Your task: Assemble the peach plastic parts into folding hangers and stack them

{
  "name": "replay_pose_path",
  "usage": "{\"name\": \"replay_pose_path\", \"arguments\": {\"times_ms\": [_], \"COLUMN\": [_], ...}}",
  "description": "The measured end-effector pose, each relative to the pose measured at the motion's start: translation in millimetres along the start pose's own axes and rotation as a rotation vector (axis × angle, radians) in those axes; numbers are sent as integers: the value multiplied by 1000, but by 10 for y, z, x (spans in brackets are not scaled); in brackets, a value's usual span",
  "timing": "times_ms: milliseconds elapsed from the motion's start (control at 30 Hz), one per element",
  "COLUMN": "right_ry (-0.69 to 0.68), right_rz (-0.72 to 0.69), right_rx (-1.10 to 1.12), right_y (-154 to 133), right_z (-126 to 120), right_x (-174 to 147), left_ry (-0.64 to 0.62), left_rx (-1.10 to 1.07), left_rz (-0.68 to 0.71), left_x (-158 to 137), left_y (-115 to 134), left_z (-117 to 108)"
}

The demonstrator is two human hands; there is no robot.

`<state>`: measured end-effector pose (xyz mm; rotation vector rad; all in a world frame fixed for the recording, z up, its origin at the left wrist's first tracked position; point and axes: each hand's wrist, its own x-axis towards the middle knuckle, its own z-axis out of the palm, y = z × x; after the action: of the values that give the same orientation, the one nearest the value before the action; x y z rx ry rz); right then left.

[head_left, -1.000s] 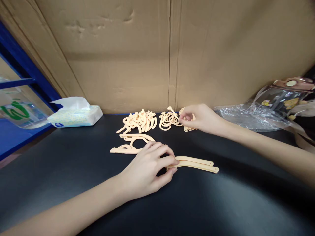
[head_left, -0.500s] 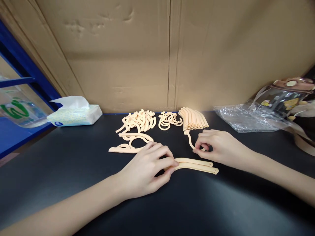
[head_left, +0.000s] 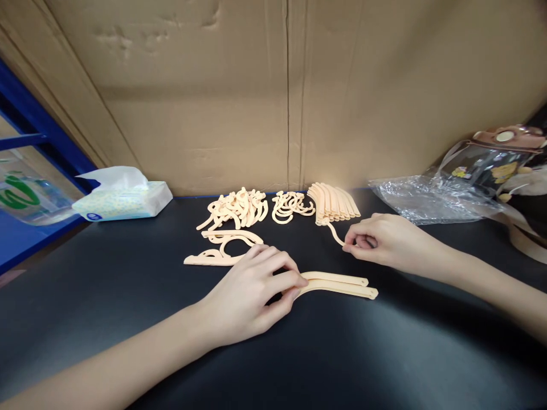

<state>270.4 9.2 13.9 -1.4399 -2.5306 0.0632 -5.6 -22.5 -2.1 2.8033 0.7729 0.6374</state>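
Observation:
My left hand point(head_left: 260, 293) is closed on the bent ends of two peach plastic hanger arms point(head_left: 337, 286), which lie side by side with their straight ends pointing right. Between the thumb and fingertips of my right hand point(head_left: 380, 242) is the near end of a thin, curved peach strip point(head_left: 335, 233). Its far end lies against the front of a stack of hanger arms point(head_left: 335, 202). Beyond my left hand lies a hanger assembly with a round loop point(head_left: 224, 247), partly covered by my fingers.
At the back are a pile of curved pieces point(head_left: 239, 208) and a smaller pile of hooks point(head_left: 293, 205). A tissue pack point(head_left: 123, 199) stands left. A clear plastic bag point(head_left: 419, 202) and a transparent bottle point(head_left: 482, 165) are at right. Cardboard point(head_left: 205, 114) rises behind the black table point(head_left: 273, 364).
My right hand has moved slightly right and away from me, with the curved strip's held end swinging along. My left hand keeps hold of the two hanger arms. The view has shifted a little.

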Motion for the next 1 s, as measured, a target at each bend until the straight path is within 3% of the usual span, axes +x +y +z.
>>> {"name": "replay_pose_path", "arguments": {"times_ms": [233,1000], "right_ry": [-65,113], "right_rz": [54,-72], "right_rx": [-40,-97], "right_y": [-81,-152], "right_z": [63,165], "right_x": [-8,-4], "left_ry": [-16,36], "left_rx": [1,39], "left_rz": [-11,13], "left_x": [7,-20], "left_y": [-11,21], "left_z": [10,8]}}
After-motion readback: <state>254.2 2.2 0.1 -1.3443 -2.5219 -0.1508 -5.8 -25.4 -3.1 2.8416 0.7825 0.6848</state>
